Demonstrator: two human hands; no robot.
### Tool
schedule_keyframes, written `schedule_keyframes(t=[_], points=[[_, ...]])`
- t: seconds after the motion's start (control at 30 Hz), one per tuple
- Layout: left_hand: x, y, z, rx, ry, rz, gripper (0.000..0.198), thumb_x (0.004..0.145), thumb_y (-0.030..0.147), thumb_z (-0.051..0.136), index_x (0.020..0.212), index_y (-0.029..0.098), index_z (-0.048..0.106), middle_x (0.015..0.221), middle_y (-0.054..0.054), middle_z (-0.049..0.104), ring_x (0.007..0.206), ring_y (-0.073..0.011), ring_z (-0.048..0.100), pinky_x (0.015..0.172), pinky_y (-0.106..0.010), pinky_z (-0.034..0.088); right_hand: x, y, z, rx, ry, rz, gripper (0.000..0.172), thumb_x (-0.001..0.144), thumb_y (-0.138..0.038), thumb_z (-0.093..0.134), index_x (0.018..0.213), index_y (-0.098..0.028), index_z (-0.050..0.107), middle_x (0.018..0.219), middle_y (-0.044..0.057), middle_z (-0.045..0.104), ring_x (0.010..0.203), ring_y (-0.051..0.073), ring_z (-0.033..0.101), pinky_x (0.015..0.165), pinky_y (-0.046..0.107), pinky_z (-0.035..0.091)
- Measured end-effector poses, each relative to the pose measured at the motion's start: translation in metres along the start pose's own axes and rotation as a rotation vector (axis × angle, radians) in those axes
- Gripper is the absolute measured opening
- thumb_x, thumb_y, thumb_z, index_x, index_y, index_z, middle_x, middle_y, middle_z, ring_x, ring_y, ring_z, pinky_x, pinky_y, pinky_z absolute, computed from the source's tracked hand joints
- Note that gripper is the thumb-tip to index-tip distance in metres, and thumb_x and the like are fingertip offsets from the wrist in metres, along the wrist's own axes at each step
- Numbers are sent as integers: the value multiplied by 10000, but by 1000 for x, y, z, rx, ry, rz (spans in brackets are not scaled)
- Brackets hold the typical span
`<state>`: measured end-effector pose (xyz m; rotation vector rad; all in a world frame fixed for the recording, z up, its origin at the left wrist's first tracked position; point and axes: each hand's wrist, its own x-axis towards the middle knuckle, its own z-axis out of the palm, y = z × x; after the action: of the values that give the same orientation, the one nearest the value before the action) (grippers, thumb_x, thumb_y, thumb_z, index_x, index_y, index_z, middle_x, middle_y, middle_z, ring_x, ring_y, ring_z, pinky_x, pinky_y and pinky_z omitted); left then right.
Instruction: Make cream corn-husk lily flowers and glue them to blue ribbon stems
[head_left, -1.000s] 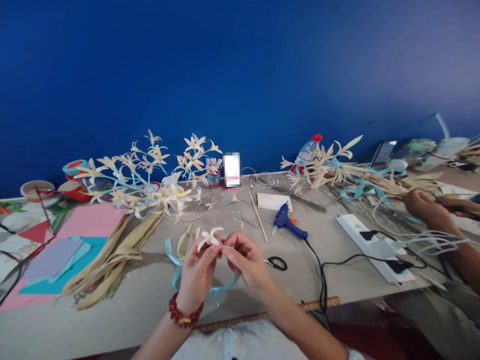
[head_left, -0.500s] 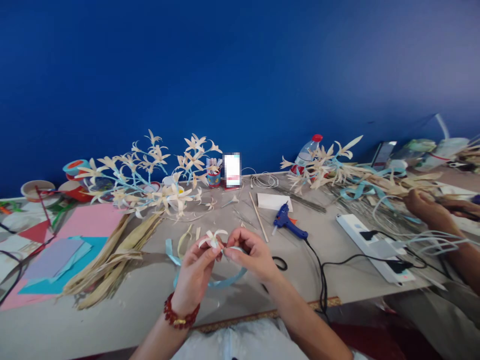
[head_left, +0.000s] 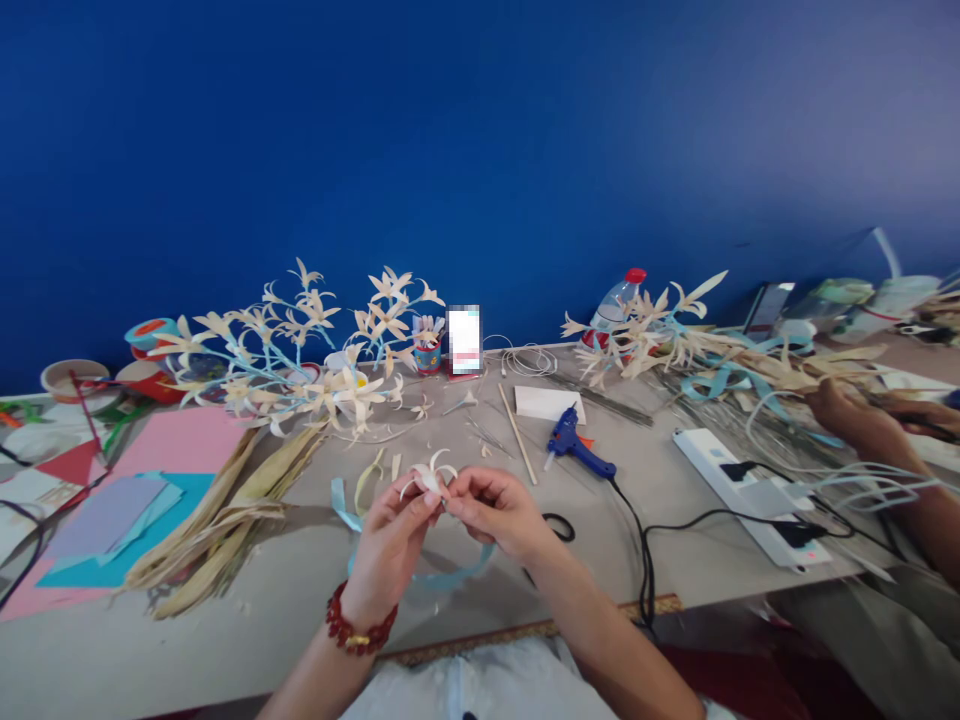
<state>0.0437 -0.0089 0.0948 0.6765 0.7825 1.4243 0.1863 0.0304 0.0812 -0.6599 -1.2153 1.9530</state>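
My left hand (head_left: 394, 535), with a red bead bracelet on its wrist, is closed in a pinch on a small cream artificial flower (head_left: 433, 472). Its curled petals point up above the fingertips. Against the flower's base, the fingers of my right hand (head_left: 499, 512) are pinched on a light blue ribbon (head_left: 457, 574), which loops below both hands; the fingers hide its held end. Past the hands lie loose petal pieces and a wooden stick (head_left: 517, 435). A blue glue gun (head_left: 574, 444) rests to the right of my right hand.
Flower branches (head_left: 259, 345) stand at the back left, near dried husks (head_left: 225, 525) and coloured paper (head_left: 180, 440). To the right are a power strip (head_left: 750, 500) with cables and a bottle (head_left: 619, 305). A co-worker's hand (head_left: 844, 410) works at the far right.
The flower has turned more upright, its petals now spreading above my fingertips. My right fingers have shifted slightly and closed in at its base; the ribbon near them has moved.
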Motion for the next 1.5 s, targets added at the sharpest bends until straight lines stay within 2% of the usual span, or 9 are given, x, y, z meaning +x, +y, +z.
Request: schedule_keyframes(t=[0.23, 0.37, 0.5, 0.63, 0.8, 0.97, 1.1, 1.33, 1.5], points=[[-1, -11, 1, -15, 106, 70, 147, 697, 234, 776, 787, 188, 670, 826, -16, 615, 791, -139, 559, 740, -239, 447, -3, -8, 7, -291, 113, -177, 248, 798, -381, 670, 711, -165, 584, 593, -49, 460, 504, 70, 321, 459, 199, 240], [-2, -13, -2, 53, 136, 108, 124, 712, 225, 768, 753, 175, 662, 806, -13, 612, 788, -133, 553, 741, -230, 444, -5, -11, 10, -393, 132, -198, 270, 808, -388, 653, 685, -164, 567, 600, -43, 467, 536, 80, 337, 491, 207, 261], [-2, -10, -1, 59, 120, 101, 115, 731, 235, 755, 737, 173, 659, 733, 10, 563, 714, -106, 503, 676, -200, 423, -4, -12, 6, -314, 62, -157, 299, 816, -434, 658, 714, -160, 592, 573, -53, 444, 480, 64, 300, 450, 208, 226], [-1, -9, -2, 69, 120, 64, 149, 716, 273, 768, 777, 169, 680, 738, 1, 573, 674, -103, 485, 629, -203, 414, -1, -8, -1, -167, -19, -39, 314, 792, -460, 692, 740, -165, 595, 500, -87, 369, 415, 49, 256, 400, 202, 185], [-1, -8, -4, 73, 114, 2, 153, 706, 260, 778, 789, 162, 694, 727, 3, 586, 627, -83, 467, 587, -183, 407, 1, -4, -3, -114, -9, -41, 318, 764, -449, 724, 711, -172, 577, 482, -91, 394, 397, 42, 258, 389, 194, 193], [0, -4, -2, 23, 80, -34, 134, 700, 247, 786, 756, 158, 702, 708, 5, 583, 622, -77, 478, 575, -172, 412, 1, -9, 1, -228, 6, -198, 280, 795, -403, 697, 695, -170, 579, 665, -8, 591, 552, 92, 452, 527, 215, 345], [0, -2, -1, -28, 51, -57, 134, 705, 256, 783, 753, 161, 702, 729, 1, 591, 628, -78, 495, 574, -173, 415, 1, -10, 2, -296, 4, -246, 279, 816, -407, 663, 699, -179, 552, 708, 8, 610, 666, 140, 539, 637, 250, 404], [-3, -4, -7, 84, 96, 6, 143, 696, 217, 789, 802, 181, 700, 801, -8, 627, 781, -122, 550, 732, -213, 442, 0, -6, 2, -522, 67, -325, 254, 851, -385, 615, 722, -168, 598, 682, -6, 581, 639, 122, 490, 604, 230, 369], [-3, -1, -8, 49, 55, -14, 94, 734, 212, 756, 718, 172, 672, 736, 4, 586, 711, -106, 509, 669, -206, 421, 1, -10, 3, -339, 20, -149, 300, 808, -433, 669, 711, -159, 591, 557, -47, 492, 496, 77, 383, 480, 204, 299]])
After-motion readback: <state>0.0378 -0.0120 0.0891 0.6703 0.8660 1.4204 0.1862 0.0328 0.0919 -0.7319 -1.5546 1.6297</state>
